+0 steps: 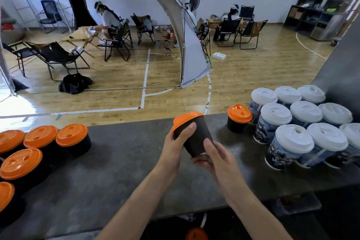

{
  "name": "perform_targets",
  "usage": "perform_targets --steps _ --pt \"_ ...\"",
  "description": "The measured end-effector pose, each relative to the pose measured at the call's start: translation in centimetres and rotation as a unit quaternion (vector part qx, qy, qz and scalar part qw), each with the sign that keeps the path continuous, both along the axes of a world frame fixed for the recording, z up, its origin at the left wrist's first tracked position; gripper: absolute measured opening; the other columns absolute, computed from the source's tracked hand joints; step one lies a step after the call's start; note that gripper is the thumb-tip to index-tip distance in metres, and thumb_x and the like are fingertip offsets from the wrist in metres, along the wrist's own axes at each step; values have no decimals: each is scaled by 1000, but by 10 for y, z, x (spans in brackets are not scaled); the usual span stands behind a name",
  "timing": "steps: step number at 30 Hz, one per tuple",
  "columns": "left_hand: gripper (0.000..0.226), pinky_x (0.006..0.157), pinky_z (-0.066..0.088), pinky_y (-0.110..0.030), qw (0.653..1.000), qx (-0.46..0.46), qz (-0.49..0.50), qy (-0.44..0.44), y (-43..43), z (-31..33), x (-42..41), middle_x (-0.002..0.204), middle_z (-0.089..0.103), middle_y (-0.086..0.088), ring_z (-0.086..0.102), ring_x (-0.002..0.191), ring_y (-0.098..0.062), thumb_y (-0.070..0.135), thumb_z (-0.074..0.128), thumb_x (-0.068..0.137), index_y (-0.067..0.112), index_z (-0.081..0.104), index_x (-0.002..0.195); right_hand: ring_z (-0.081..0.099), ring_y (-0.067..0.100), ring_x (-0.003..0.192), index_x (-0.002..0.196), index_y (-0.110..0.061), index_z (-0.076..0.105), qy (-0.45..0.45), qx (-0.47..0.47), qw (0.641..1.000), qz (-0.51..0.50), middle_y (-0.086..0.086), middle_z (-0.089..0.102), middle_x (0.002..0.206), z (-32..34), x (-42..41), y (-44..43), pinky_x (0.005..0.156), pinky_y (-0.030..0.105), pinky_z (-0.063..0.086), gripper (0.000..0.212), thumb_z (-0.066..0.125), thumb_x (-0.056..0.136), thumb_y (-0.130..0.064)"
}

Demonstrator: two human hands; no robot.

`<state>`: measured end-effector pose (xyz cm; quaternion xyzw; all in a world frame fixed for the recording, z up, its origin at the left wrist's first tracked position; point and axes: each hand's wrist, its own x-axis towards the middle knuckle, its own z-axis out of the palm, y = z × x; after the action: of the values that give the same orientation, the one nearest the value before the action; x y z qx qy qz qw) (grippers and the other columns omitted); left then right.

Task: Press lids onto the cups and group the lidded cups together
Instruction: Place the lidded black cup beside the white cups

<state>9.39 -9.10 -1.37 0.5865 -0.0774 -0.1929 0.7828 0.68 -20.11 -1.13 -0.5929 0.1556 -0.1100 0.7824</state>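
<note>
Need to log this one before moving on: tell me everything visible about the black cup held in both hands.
The black, paper-looking cup wears an orange plastic lid that looks seated, though its far rim is hidden. It is tilted, lid end up and away, base toward the person. The left hand grips it just under the lid; the right hand holds its base. It hangs above the grey counter, clear of it.

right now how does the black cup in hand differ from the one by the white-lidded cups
The held cup is tilted and off the counter; the standing cup is upright on it. The left hand and right hand grip the held cup; nobody holds the standing cup. Both are black with orange lids.
</note>
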Motion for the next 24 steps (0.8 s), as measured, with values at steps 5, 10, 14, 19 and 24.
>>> perform_targets --steps 5,10,14,19,24 --pt "74 101 50 -45 997 -43 -58 -31 3 58 -6 111 75 -12 68 107 -27 53 76 67 5 69 124 69 24 59 80 -2 79 -19 179 981 67 22 72 82 49 -4 2 55 29 59 49 67 70 -48" --pt "61 99 48 -66 995 -15 -52 -78 -6 105 0 106 74 -19 67 104 -45 55 80 65 14 74 110 73 26 81 98 -8 80 -62 97 991 69 26 73 102 86 0 -3 72 33 59 81 85 50 -73" --pt "89 109 46 -57 992 -18 -119 -28 -12 130 7 127 67 -26 68 108 -36 57 80 63 3 64 131 71 21 71 91 1 80 -35 215 972 84 21 74 92 109 8 -8 67 27 60 68 61 74 -62" --pt "65 83 56 -34 991 -25 -112 -62 -26 152 16 102 76 -9 72 94 -23 52 80 66 11 70 116 70 23 70 87 -3 80 -43 203 974 87 17 73 87 131 11 -14 59 29 57 65 53 79 -62" --pt "68 106 50 -46 979 -41 -135 -145 -31 190 21 113 75 -11 69 109 -27 55 75 69 13 68 122 63 23 64 101 -3 71 -116 119 984 63 20 66 81 165 14 -24 57 30 54 67 70 75 -64"
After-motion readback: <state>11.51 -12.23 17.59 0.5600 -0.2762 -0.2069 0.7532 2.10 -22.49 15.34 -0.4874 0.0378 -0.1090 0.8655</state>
